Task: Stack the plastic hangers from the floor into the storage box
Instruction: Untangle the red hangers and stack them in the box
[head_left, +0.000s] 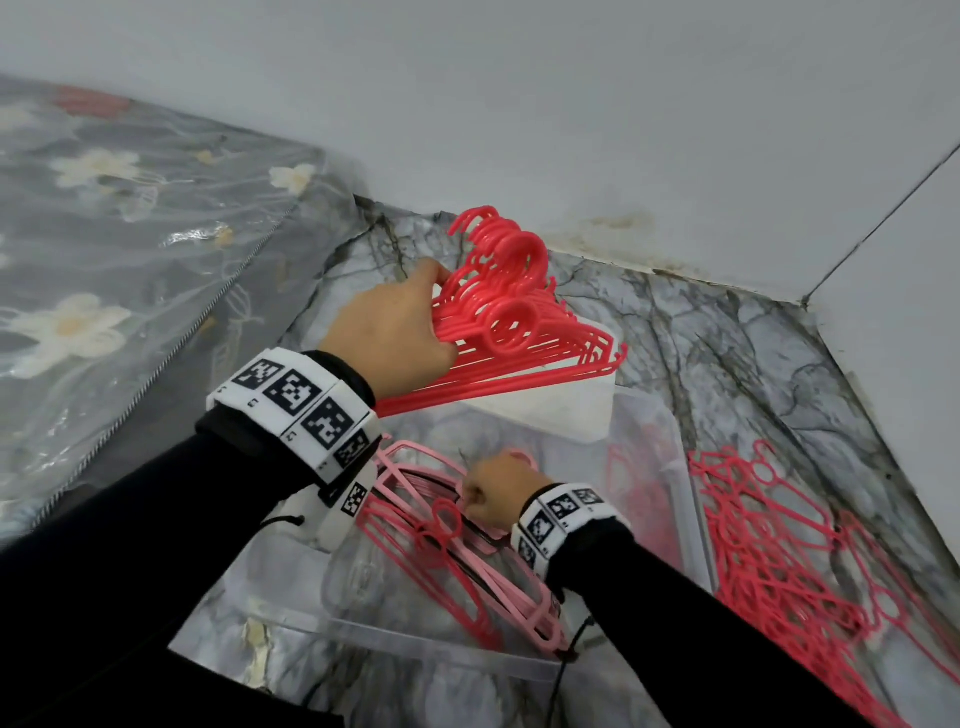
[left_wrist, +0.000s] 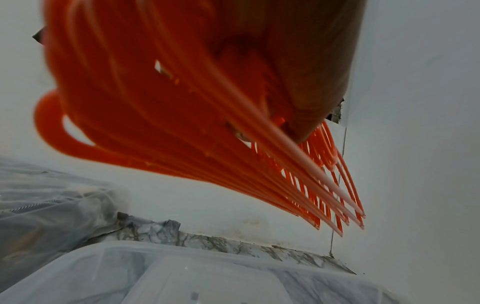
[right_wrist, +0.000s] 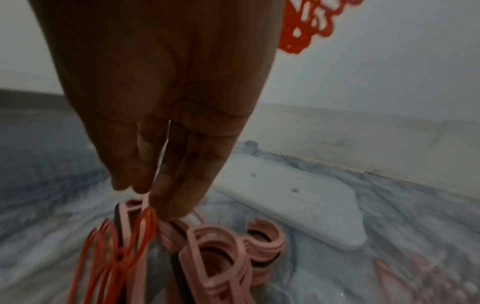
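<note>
My left hand (head_left: 395, 332) grips a thick bundle of red plastic hangers (head_left: 509, 322) near their hooks and holds it in the air above the far end of the box. The left wrist view is filled by the same bundle (left_wrist: 182, 123). Lower down, my right hand (head_left: 498, 493) reaches into the clear storage box (head_left: 415, 644). Its straight fingers (right_wrist: 168, 164) touch the pink hangers (right_wrist: 215, 257) stacked there. A few red hangers (head_left: 441, 525) lie on that stack. My thumb is hidden.
A tangled heap of red hangers (head_left: 789, 561) lies on the marble-patterned floor to the box's right. The white lid (head_left: 561, 410) leans at the box's far end. A plastic-covered floral mattress (head_left: 130, 234) borders the left, and white walls (head_left: 623, 104) close the corner.
</note>
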